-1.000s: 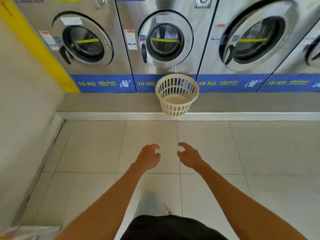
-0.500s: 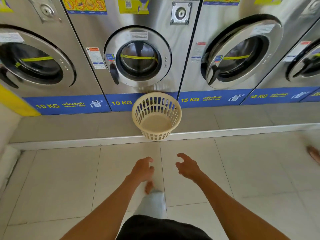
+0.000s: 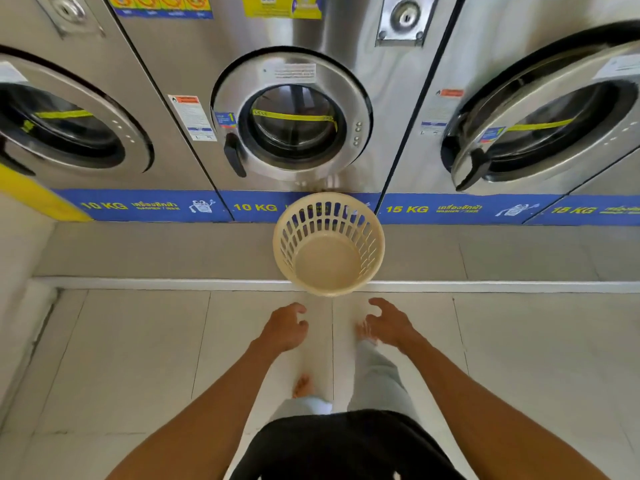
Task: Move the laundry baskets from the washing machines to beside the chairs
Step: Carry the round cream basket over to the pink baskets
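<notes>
A round cream slotted laundry basket (image 3: pixel 375 237) stands empty on the grey raised step, right in front of the middle washing machine (image 3: pixel 294 128). Its near side overhangs the step's white edge. My left hand (image 3: pixel 285 329) and my right hand (image 3: pixel 389 322) are stretched out side by side just short of the basket. Both have the fingers spread and curled, holding nothing. Neither touches the basket.
A row of steel front-loading washers fills the back, with a 10 KG machine (image 3: pixel 69 129) at left and a 15 KG machine (image 3: pixel 540 133) at right, its door ajar. The grey step (image 3: pixel 156 251) ends in a white curb. A wall (image 3: pixel 20 271) closes the left side.
I have come closer to the machines, so the basket and washers look larger. Both hands have moved forward toward the basket, still holding nothing.
</notes>
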